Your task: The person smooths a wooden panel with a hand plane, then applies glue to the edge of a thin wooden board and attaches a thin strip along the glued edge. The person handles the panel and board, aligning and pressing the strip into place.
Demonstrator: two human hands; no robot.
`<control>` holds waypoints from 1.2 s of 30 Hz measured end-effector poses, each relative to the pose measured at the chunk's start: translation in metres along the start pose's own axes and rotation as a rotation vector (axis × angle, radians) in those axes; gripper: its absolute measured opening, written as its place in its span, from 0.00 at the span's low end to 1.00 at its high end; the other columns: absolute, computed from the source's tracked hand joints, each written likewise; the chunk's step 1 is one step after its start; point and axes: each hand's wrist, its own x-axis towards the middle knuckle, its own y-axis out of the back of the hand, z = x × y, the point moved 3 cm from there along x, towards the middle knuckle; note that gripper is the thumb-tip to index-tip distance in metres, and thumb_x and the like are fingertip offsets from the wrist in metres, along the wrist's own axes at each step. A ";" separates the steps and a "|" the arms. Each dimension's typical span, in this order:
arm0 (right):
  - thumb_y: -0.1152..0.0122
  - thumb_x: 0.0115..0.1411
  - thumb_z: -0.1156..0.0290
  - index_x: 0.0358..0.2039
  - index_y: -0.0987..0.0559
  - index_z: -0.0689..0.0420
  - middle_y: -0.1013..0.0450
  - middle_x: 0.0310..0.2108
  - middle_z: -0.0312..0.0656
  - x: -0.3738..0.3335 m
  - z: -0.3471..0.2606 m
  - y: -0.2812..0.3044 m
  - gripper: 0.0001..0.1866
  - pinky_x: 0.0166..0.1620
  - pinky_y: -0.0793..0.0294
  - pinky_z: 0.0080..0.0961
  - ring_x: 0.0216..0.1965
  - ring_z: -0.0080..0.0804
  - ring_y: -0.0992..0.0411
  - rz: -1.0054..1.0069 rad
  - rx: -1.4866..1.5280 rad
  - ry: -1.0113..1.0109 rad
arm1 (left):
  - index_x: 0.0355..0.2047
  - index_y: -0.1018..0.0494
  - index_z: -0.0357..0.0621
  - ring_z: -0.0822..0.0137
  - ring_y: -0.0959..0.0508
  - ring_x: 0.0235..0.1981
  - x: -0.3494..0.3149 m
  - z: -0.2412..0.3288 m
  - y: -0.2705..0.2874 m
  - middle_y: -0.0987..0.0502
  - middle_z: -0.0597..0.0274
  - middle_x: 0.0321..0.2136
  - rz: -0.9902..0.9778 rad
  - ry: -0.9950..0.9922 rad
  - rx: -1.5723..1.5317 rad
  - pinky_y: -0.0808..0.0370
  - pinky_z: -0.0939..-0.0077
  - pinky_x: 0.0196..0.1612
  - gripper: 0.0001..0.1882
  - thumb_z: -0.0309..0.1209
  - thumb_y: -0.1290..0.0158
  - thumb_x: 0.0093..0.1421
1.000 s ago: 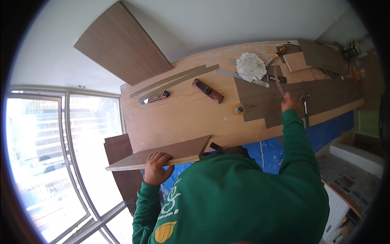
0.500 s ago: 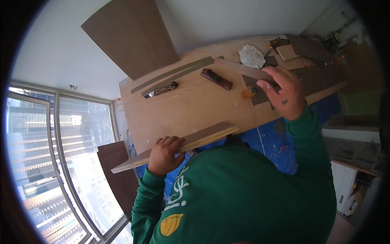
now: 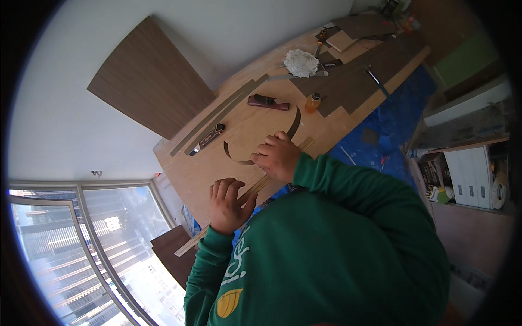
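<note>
My left hand (image 3: 227,205) is closed on a narrow plywood board (image 3: 187,245) that stands with its layered edge upward at the table's near side. Beside it, my right hand (image 3: 277,157) is closed on a thin brown edging strip (image 3: 297,122), whose two ends curl out past the fingers. That hand sits just above the board's edge; whether it touches is hidden. Farther off on the table lie a utility knife (image 3: 207,139), a dark red block-shaped tool (image 3: 268,102) and a small bottle of orange liquid (image 3: 312,103).
A crumpled white rag (image 3: 300,63) lies on the wooden table (image 3: 179,179), near brown sheets (image 3: 353,81) and a screwdriver-like tool (image 3: 318,48). Long strips (image 3: 228,111) lie behind the knife. A wood-grain panel (image 3: 152,81) leans on the wall. Blue sheeting (image 3: 375,127) covers the floor.
My right hand has come from the far right to beside my left, bringing the strip, which now bends into a curve. The board has tilted so its edge shows; the view has turned.
</note>
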 end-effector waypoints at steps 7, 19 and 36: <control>0.32 0.51 0.70 0.42 0.20 0.48 0.28 0.35 0.31 -0.002 0.008 0.000 0.16 0.49 0.38 0.39 0.42 0.34 0.31 0.062 0.132 0.019 | 0.63 0.34 0.37 0.44 0.23 0.50 0.056 -0.006 -0.024 0.23 0.46 0.46 -0.186 -0.042 -0.007 0.29 0.47 0.56 0.34 0.25 0.39 0.55; 0.31 0.50 0.70 0.46 0.22 0.53 0.27 0.42 0.38 0.001 0.012 0.004 0.20 0.55 0.38 0.44 0.49 0.39 0.31 0.090 0.157 -0.135 | 0.47 0.22 0.42 0.55 0.22 0.32 0.046 -0.025 0.001 0.23 0.58 0.30 -0.029 0.050 0.102 0.28 0.60 0.40 0.23 0.30 0.30 0.50; 0.31 0.43 0.74 0.38 0.20 0.52 0.31 0.42 0.39 0.000 0.033 0.014 0.18 0.61 0.41 0.50 0.51 0.41 0.34 0.105 0.127 -0.278 | 0.48 0.20 0.40 0.55 0.24 0.30 -0.036 -0.036 0.056 0.24 0.59 0.25 0.022 0.162 0.278 0.28 0.60 0.38 0.25 0.35 0.28 0.51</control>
